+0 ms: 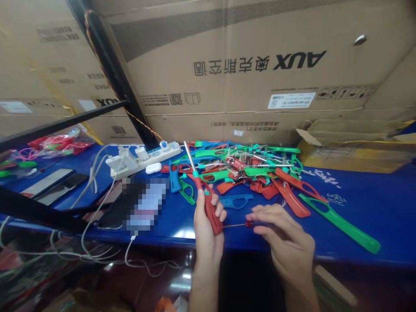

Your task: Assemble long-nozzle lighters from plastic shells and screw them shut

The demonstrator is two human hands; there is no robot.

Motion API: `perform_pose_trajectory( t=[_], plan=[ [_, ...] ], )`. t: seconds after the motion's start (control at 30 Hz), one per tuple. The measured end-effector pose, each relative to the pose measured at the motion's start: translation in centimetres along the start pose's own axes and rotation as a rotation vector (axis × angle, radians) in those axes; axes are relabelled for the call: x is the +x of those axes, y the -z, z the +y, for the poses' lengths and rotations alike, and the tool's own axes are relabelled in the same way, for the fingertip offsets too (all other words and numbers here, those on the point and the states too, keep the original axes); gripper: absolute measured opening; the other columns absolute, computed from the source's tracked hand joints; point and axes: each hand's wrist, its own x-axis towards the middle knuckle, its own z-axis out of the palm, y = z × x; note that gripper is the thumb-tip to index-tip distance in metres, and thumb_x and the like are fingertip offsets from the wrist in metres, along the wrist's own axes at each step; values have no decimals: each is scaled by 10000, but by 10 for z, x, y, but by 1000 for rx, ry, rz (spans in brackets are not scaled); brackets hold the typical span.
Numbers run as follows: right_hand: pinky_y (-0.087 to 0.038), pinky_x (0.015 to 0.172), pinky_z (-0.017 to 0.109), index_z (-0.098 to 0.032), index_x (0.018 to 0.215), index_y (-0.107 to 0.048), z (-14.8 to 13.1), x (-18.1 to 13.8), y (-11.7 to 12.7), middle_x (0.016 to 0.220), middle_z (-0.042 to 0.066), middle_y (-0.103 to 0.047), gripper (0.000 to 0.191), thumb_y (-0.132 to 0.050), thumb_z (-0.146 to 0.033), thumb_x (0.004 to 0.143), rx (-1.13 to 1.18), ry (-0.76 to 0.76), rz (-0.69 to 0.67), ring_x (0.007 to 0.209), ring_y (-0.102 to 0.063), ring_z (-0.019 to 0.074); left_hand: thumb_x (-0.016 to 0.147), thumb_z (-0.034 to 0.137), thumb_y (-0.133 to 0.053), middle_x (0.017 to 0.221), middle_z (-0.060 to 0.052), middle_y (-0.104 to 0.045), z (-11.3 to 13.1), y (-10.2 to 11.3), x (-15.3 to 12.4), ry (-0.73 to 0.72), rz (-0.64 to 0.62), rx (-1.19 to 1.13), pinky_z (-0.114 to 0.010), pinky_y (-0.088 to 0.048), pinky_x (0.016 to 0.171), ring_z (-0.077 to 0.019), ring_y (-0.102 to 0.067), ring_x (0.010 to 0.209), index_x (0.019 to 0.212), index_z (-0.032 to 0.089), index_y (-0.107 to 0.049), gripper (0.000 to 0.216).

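Held in my left hand [208, 216] is a red long-necked gas lighter [212, 214], its metal tube pointing up and away. My fingers wrap round the lighter's handle. My right hand [284, 238] is closed on the red handle of a thin screwdriver [249, 224]. The screwdriver's shaft runs left, its tip at the lower end of the lighter's handle. Beyond both hands lies a pile of lighter parts [237, 167] in green, red and blue. A blue handle shell [235, 201] and a green handle shell [344, 225] rest closest to my hands.
A white power strip [156, 156] with plugged-in chargers stands at the back left. Phones, one with a lit screen [146, 206], lie left of my hands among white cables. A cardboard box [351, 151] is at the back right, near small white pieces [321, 175]. A black metal post [107, 65] rises at left.
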Motion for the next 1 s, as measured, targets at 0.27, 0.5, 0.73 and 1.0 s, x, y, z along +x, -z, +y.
perform_pose_trajectory(
  t=[0.27,0.5,0.73,1.0],
  plan=[
    [-563,708,286,-253,943,-756,-7,-1,-12,873,13,-698,80,-774,-248,865,-175,-173,169,793,-661,168,910,428,-727,708,55,-452,-2,-1,-1,-74,31,39,-133,-315,400,-36,-394,475,955,170,-588,296],
    [-514,631,270,-201,836,-695,-5,-5,-14,757,2,-659,207,-785,-387,847,-221,-329,273,674,-627,149,879,486,-750,735,48,-475,-7,-4,-5,-162,61,129,-135,-331,408,-35,-414,494,910,169,-583,360],
    [-490,624,271,-183,832,-693,0,-2,-2,711,-1,-659,335,-766,-510,822,-161,-423,475,648,-611,147,840,411,-808,787,63,-555,-10,-1,-10,-233,23,245,-137,-382,429,-28,-485,472,1100,232,-543,412],
    [-459,525,251,-170,810,-679,19,5,21,590,-63,-528,411,-807,-559,772,263,-513,606,476,-422,67,850,601,-729,627,98,-511,-9,-2,-16,70,-274,366,-153,-342,389,-25,-394,349,1022,222,-519,466]
  ],
)
